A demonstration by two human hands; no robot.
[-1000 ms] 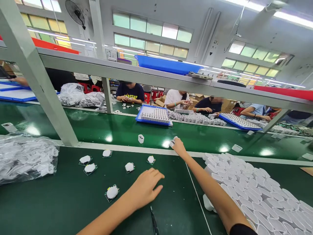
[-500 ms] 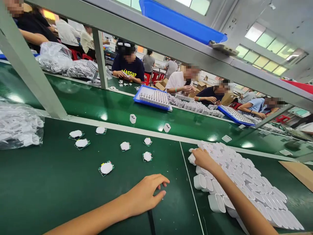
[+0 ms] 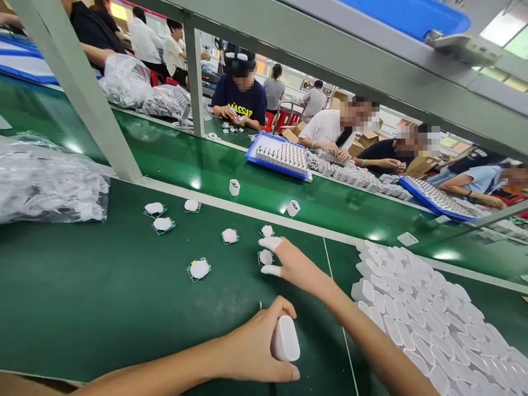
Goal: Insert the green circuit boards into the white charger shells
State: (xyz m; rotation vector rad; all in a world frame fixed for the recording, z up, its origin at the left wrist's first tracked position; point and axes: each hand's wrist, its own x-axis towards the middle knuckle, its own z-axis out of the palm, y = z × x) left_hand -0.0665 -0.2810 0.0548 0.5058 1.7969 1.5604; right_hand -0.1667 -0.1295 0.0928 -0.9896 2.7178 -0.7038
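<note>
A white plastic casing (image 3: 286, 340) with rounded ends is gripped in my left hand (image 3: 258, 346), low over the green work surface. My right hand (image 3: 295, 264), its thumb and fingertip covered in white, reaches left with fingers apart around a small circuit board (image 3: 265, 257) that has a white round top. Whether the fingers touch that board I cannot tell. Several similar boards lie to the left, among them one circuit board (image 3: 199, 269) nearest to me. A large block of white casings (image 3: 421, 308) stands in rows on the right.
A clear bag of white parts (image 3: 49, 181) lies at the left. Beyond the pale ledge, a green conveyor (image 3: 177, 165) carries single casings. A metal frame (image 3: 78, 93) crosses above. Co-workers sit opposite beside blue trays (image 3: 280, 157).
My right hand has moved left from the casing block to the circuit boards. My left hand, empty before, now holds a casing. The view has shifted.
</note>
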